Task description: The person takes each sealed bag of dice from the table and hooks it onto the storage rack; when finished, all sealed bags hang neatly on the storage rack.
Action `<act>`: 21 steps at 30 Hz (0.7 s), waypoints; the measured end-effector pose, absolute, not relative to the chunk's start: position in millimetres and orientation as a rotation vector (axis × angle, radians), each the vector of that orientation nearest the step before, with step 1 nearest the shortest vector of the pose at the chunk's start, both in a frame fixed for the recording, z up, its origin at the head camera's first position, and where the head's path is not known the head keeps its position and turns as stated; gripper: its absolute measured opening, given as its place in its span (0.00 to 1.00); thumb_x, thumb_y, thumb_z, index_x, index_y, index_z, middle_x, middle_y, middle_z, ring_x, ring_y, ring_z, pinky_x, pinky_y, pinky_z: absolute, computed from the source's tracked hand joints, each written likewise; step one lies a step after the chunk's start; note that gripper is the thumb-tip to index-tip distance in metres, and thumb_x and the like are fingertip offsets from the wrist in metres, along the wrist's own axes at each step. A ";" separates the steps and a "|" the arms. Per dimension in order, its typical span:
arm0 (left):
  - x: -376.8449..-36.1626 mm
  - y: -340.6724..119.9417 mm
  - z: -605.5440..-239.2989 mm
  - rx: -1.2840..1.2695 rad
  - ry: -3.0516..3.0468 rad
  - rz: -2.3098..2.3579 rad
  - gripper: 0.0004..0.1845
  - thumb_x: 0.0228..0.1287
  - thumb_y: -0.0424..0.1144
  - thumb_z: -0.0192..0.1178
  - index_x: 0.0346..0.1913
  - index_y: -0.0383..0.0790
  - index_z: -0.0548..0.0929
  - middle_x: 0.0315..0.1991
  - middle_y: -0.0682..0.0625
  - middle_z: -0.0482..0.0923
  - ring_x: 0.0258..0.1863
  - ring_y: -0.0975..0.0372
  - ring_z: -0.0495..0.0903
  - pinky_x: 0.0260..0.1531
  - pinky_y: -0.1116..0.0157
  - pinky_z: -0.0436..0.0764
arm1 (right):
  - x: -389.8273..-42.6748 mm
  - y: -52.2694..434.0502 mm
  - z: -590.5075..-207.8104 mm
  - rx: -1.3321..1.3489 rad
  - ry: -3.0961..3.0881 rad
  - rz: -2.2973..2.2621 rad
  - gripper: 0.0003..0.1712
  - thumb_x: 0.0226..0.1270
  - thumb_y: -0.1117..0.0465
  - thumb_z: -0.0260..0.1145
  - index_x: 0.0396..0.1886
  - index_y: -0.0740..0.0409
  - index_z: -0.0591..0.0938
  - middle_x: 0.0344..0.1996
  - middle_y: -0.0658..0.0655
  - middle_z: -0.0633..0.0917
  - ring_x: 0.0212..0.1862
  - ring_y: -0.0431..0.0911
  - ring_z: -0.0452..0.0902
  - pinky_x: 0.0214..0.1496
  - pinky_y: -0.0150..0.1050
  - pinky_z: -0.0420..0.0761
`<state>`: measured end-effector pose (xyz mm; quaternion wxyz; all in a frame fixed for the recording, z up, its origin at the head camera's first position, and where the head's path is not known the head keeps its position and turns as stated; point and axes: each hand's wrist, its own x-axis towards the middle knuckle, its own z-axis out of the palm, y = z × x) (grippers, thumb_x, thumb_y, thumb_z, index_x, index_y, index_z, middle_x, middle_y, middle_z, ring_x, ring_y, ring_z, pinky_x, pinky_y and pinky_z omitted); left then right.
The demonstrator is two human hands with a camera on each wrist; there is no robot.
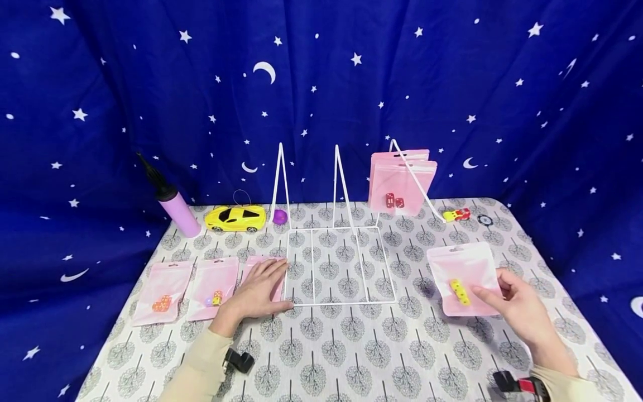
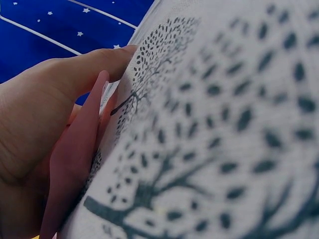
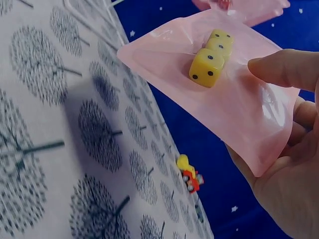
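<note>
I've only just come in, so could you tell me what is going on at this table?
A person is handling pink bags of dice. The right hand holds up a bag with yellow dice, thumb on top. The left hand rests flat on another bag beside the white wire rack. Two more bags lie to the left; filled bags lean on the rack's far right prong.
</note>
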<state>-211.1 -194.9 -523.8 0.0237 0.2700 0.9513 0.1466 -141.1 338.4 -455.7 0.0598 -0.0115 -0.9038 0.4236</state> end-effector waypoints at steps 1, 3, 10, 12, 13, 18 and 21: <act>-210.9 -195.0 -523.7 0.831 2.944 0.451 0.55 0.52 0.71 0.60 0.76 0.42 0.57 0.77 0.47 0.53 0.75 0.49 0.52 0.74 0.44 0.49 | -140.6 336.5 -455.5 -0.023 -2.740 1.275 0.15 0.63 0.58 0.70 0.43 0.60 0.77 0.28 0.38 0.81 0.29 0.34 0.76 0.28 0.31 0.79; -210.8 -195.2 -523.7 0.826 2.945 0.451 0.55 0.52 0.71 0.60 0.76 0.42 0.57 0.77 0.48 0.53 0.75 0.49 0.52 0.74 0.44 0.49 | -140.0 332.2 -454.6 0.003 -2.733 1.284 0.14 0.63 0.59 0.70 0.44 0.61 0.78 0.28 0.38 0.81 0.29 0.35 0.77 0.28 0.31 0.79; -211.1 -195.0 -524.1 0.834 2.947 0.465 0.55 0.52 0.71 0.61 0.76 0.42 0.57 0.77 0.47 0.53 0.75 0.48 0.52 0.74 0.43 0.49 | -139.0 314.6 -453.0 0.121 -2.692 1.390 0.12 0.62 0.66 0.69 0.43 0.64 0.78 0.29 0.44 0.84 0.29 0.37 0.80 0.29 0.33 0.82; -211.2 -195.0 -524.3 0.835 2.947 0.466 0.55 0.52 0.71 0.61 0.76 0.42 0.57 0.77 0.47 0.54 0.75 0.48 0.52 0.74 0.43 0.49 | -139.6 309.6 -452.5 0.156 -2.690 1.397 0.12 0.62 0.66 0.69 0.44 0.64 0.78 0.29 0.45 0.85 0.29 0.38 0.80 0.29 0.33 0.83; -211.3 -195.0 -524.3 0.835 2.948 0.467 0.55 0.52 0.71 0.61 0.76 0.42 0.57 0.77 0.47 0.54 0.75 0.48 0.52 0.74 0.43 0.50 | -139.8 306.8 -452.1 0.178 -2.687 1.393 0.12 0.62 0.67 0.69 0.44 0.64 0.78 0.30 0.47 0.85 0.29 0.39 0.80 0.29 0.34 0.83; -211.4 -194.9 -524.2 0.838 2.949 0.464 0.55 0.52 0.71 0.61 0.76 0.42 0.58 0.77 0.47 0.54 0.75 0.49 0.53 0.74 0.44 0.49 | -140.3 292.6 -451.6 0.276 -2.640 1.409 0.13 0.60 0.70 0.69 0.43 0.64 0.78 0.29 0.49 0.83 0.27 0.38 0.78 0.26 0.35 0.82; -211.3 -194.6 -524.0 0.842 2.944 0.470 0.55 0.52 0.71 0.61 0.76 0.41 0.58 0.77 0.47 0.54 0.75 0.48 0.52 0.74 0.44 0.49 | -140.2 283.5 -452.9 0.352 -2.602 1.438 0.13 0.58 0.72 0.69 0.42 0.63 0.79 0.29 0.47 0.83 0.27 0.38 0.78 0.25 0.34 0.82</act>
